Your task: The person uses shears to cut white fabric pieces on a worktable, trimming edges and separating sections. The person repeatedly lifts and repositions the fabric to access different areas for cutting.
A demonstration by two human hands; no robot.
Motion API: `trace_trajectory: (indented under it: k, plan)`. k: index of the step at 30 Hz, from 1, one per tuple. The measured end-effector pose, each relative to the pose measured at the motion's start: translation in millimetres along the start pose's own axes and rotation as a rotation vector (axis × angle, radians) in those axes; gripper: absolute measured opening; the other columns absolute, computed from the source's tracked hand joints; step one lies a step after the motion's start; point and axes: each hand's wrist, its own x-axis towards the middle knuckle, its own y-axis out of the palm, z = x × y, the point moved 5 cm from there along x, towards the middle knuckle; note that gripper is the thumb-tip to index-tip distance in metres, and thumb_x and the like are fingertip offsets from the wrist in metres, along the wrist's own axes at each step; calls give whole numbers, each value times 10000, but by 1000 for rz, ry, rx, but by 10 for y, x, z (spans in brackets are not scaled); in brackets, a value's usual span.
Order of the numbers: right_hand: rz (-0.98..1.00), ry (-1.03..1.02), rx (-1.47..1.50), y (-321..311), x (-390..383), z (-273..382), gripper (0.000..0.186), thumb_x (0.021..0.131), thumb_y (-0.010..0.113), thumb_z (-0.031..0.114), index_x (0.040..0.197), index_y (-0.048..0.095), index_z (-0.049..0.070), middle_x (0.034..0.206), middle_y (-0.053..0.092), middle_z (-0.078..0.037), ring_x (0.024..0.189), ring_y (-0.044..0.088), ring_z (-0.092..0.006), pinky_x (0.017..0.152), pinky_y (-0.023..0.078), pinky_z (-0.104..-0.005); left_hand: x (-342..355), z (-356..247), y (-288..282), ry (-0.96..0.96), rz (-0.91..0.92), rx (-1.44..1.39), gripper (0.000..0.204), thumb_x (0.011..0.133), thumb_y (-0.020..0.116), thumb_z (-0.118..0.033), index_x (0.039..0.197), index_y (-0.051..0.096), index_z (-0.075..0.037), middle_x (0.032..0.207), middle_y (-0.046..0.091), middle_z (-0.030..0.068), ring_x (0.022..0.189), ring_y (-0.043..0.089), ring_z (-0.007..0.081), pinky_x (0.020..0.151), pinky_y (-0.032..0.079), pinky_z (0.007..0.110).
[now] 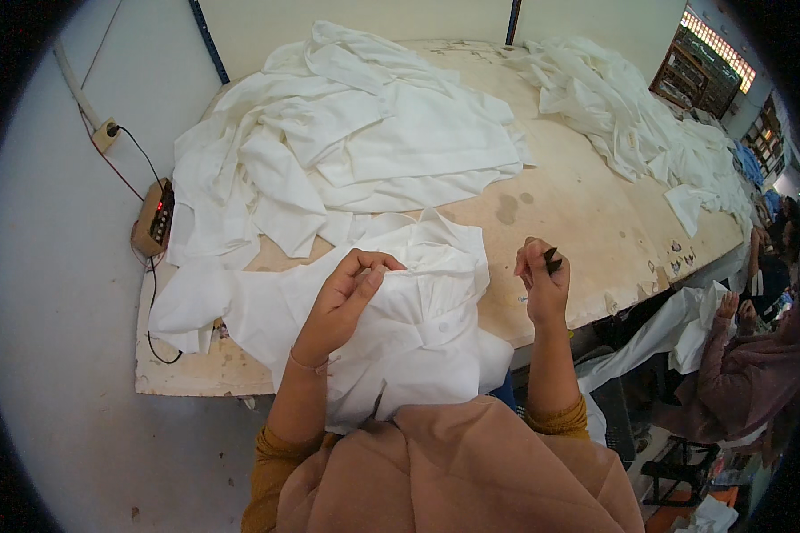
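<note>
A white shirt lies spread over the near edge of the worn wooden table, hanging down toward my lap. My left hand pinches a fold of this shirt near its collar. My right hand is raised just right of the shirt, fingers closed around a small black tool; what kind of tool it is I cannot tell.
A big heap of white garments covers the table's left and back. Another white pile runs along the right edge. A small box with lights and cables sits by the left wall. A seated person works at right.
</note>
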Motion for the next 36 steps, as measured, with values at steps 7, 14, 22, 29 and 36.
trace_trajectory:
  k: [7,14,22,29,36]
  plan:
    - [371,-520,-763,909,-162,468,231,742,822,241,955,741,204,624,492,46,593,434,-143,713,266,-349,-22,90,-16,-40,-14,-81,111,1026,522,-143,1036,554,-37,1017,606,-1,935,493,43,873,397,208]
    - [282,8,-23,834,-92,192,190,817,775,234,952,706,119,678,537,19,638,420,-86,613,311,-235,-62,74,-14,-64,-42,-103,92,1018,533,-132,1019,550,-42,960,592,-23,897,481,29,840,391,202]
    - [261,-175,-852,436,-39,428,375,723,834,399,909,646,133,690,581,26,580,459,-122,816,252,-354,-62,96,-29,-71,-39,-78,116,1017,505,-149,984,549,-48,1033,654,56,971,543,98,943,397,266]
    - [355,-11,-942,305,-169,191,209,785,773,265,858,658,107,755,646,10,671,520,-185,811,259,-367,-43,93,-23,-12,-44,-89,104,1025,492,-110,1014,553,-26,1046,660,41,910,519,37,881,411,213]
    - [431,23,-33,38,-211,264,104,795,676,146,739,628,72,761,638,-18,633,489,-160,759,296,-412,-61,63,-35,-47,-83,-88,117,1023,478,-132,993,541,-37,1044,657,55,923,525,67,900,406,235]
